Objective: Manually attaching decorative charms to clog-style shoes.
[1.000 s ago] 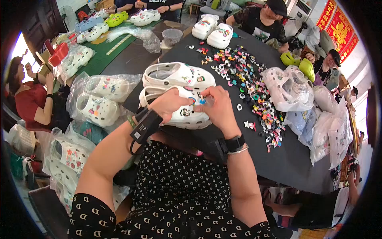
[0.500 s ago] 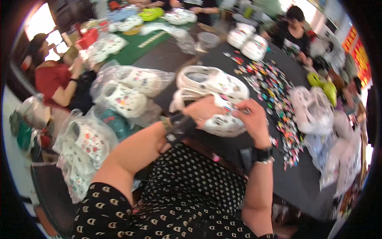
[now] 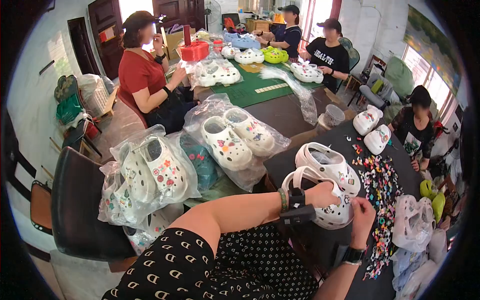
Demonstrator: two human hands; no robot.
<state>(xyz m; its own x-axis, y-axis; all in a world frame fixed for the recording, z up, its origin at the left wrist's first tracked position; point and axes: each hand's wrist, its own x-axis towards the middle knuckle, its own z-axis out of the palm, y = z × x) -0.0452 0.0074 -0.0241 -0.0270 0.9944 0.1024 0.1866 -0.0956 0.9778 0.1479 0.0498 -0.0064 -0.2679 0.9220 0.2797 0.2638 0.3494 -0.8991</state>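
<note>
Two white foam clogs lie side by side on the dark table in front of me. My left hand (image 3: 322, 195) grips the nearer white clog (image 3: 332, 220) across its upper, with the fingers partly hidden. At the toe side of that clog, my right hand (image 3: 363, 216) is pinched against the surface, and whatever sits between its fingertips is too small to make out. Touching it on the far side is the other white clog (image 3: 320, 156), which has charms on its upper. Beyond my right hand spreads a pile of small colourful shoe charms (image 3: 382, 200).
Bagged white clogs (image 3: 165, 172) are heaped at my left, beside another bagged pair (image 3: 227, 145). Another white pair (image 3: 376, 140) stands past the charms. More plastic-bagged clogs (image 3: 412, 222) lie at the right. Several people sit around the green-matted table (image 3: 250, 87).
My view has swung left and upward, so the clogs and hands appear farther right and lower. Both hands are still at the nearer clog.
</note>
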